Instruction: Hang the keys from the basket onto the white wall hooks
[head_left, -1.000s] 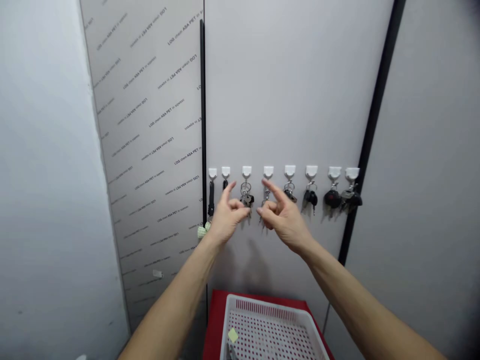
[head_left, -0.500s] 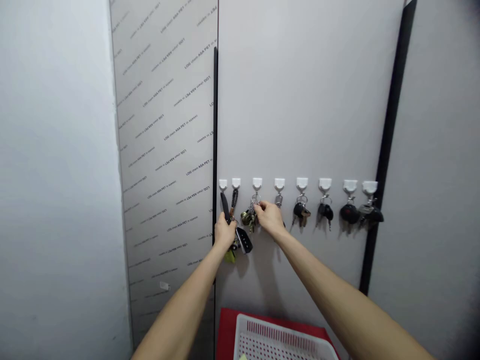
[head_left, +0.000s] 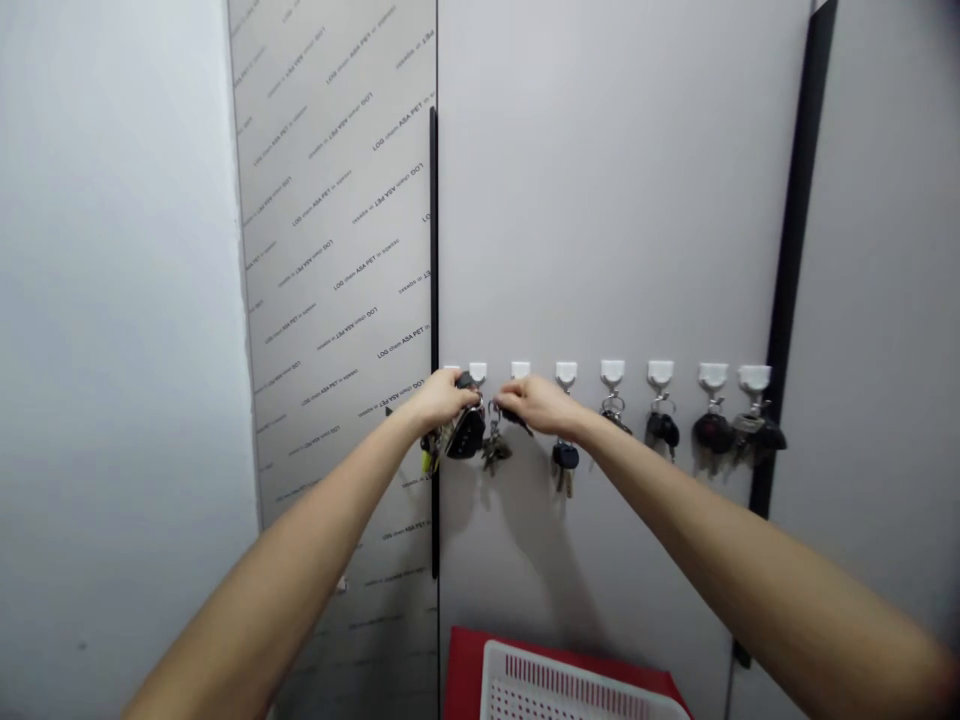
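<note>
My left hand, in front of the leftmost hooks, is closed on bunches of keys. A black car key hangs below its fingers, with other keys and a yellow-green tag beside it. Just to the right, my right hand pinches a key ring, and from it a bunch of metal keys dangles. Something black also shows under these fingers. The white hook between my hands holds nothing I can see. Another white hook is partly covered by my right hand.
More keys hang from the row of hooks on the right, among them keys with black heads and a black fob. Below, a white perforated basket sits on a red surface. A black vertical strip runs along the panel's left edge.
Both hands moved from loosely pointing gestures to the keys at the left hooks. My left hand lifted the strap keys up off their hook; my right hand took the neighbouring bunch and shifted it left.
</note>
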